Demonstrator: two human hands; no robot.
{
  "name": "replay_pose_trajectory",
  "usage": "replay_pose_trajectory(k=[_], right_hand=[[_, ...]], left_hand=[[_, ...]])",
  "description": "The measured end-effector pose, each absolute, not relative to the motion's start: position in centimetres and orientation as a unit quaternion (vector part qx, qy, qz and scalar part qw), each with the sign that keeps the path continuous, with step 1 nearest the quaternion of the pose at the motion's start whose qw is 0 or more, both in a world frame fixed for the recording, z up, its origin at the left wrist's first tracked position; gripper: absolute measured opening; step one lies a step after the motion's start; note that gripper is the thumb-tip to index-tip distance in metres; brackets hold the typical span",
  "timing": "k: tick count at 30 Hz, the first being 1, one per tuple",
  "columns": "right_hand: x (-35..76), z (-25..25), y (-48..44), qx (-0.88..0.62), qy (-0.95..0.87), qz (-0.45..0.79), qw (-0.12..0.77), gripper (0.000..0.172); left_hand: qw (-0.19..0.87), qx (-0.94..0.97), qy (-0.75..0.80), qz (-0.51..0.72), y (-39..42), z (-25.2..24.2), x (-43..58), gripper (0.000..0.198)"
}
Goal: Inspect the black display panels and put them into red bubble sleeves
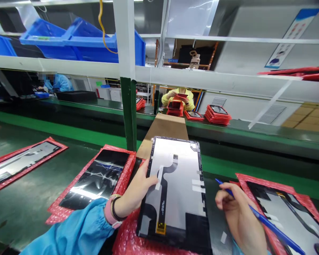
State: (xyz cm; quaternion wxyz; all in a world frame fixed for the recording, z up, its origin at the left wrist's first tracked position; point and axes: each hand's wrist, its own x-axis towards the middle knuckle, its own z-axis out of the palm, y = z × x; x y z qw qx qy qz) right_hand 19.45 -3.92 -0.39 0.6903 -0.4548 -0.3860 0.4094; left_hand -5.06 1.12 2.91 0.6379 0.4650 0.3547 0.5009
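Observation:
My left hand (140,182) grips the left edge of a tablet screen panel (178,191), thumb on its back. The panel is tilted up toward me, its silvery back showing a dark flex cable (163,194), white tape strips and a black lower section. Under its lower end lies red bubble wrap (127,233). My right hand (240,212), just right of the panel and apart from it, is closed around a long, slim blue tool (271,226). The tool's pointed tip faces up and left; its exact kind is unclear.
To the left, a glossy black screen (95,180) and another panel (23,159) lie on red bubble wrap. More panels (289,209) sit at right. A green post (129,113) and cardboard strip (164,127) stand ahead. Blue bins (77,42) line the shelf; a yellow-sleeved person (178,99) works opposite.

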Motion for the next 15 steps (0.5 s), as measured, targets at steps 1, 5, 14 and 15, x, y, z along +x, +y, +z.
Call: replay_pose_trajectory(k=[1,5,14,15], right_hand=[[19.4,0.1,-3.7,-0.453,-0.379,0.411,0.694,0.026],[18.7,1.5,-3.0,-0.453,-0.35,0.438,0.693,0.034],[16.7,2.7,-3.5,-0.427,-0.473,0.445,0.629,0.03],[16.6,2.8,-3.6,-0.438,-0.481,0.431,0.626,0.032]], left_hand=[[0.626,0.476,0.344,0.513,1.1,3.1,-5.1,0.05],[0.581,0.516,0.33,0.536,1.3,3.7,-5.3,0.054],[0.558,0.511,0.347,0.554,1.6,4.7,-5.7,0.072],[0.558,0.51,0.345,0.557,1.6,4.8,-5.7,0.071]])
